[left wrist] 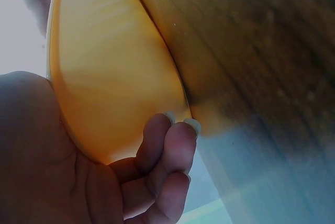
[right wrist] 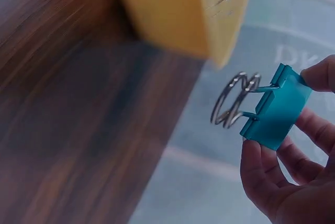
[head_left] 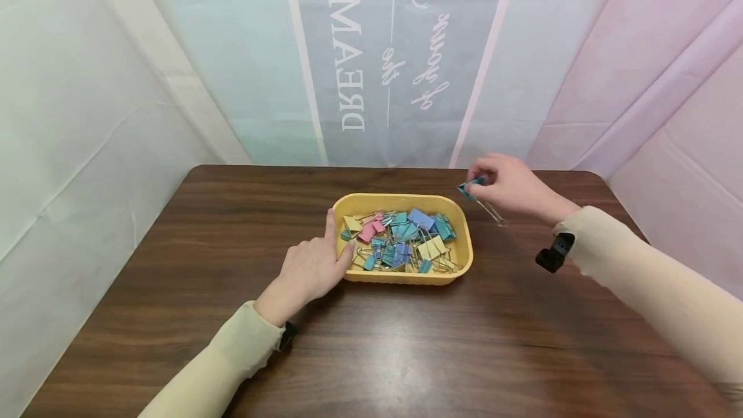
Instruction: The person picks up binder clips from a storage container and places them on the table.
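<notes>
A yellow plastic basket [head_left: 400, 279] stands on the table, filled with binder clips [head_left: 400, 232] in pink, teal, blue and yellow. At its left end my left hand [head_left: 310, 266] grips the wall, thumb over the rim and the other fingers along the outside. The left wrist view shows curled fingers [left wrist: 178, 150] against the basket's outer side. To the right of the basket, above the table, my right hand [head_left: 513, 186] pinches a teal binder clip [right wrist: 280, 111] by its body. Both wire handles of that clip stick out, folded together, away from the palm.
The brown wooden table [head_left: 244, 224] ends at a back edge near a printed curtain [head_left: 383, 69]. White cloth [head_left: 87, 115] hangs at the left and pinkish cloth [head_left: 656, 69] at the right. Each wrist wears a black strap.
</notes>
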The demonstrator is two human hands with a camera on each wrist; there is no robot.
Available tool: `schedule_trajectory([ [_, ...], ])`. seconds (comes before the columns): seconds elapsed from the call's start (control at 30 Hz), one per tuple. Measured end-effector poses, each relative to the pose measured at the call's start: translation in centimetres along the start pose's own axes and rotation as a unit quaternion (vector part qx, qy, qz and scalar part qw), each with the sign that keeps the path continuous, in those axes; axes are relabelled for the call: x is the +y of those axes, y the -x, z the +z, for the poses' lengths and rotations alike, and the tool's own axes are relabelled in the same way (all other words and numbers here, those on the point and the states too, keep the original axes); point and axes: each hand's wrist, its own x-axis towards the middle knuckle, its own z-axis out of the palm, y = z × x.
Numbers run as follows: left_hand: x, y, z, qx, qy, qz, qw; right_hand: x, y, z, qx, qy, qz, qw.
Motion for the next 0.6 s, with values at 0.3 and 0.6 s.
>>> schedule_trajectory([
  [0.3, 0.1, 0.0, -0.1, 0.001, -0.003, 0.002, 1.0000, 5.3, 2.1, 2.6, -0.041, 0.061, 0.009, 0.9972],
  [0.6, 0.1, 0.0, -0.1, 0.002, -0.003, 0.001, 1.0000, 5.8, 2.0, 3.9, -0.060, 0.070, 0.012, 0.9956],
])
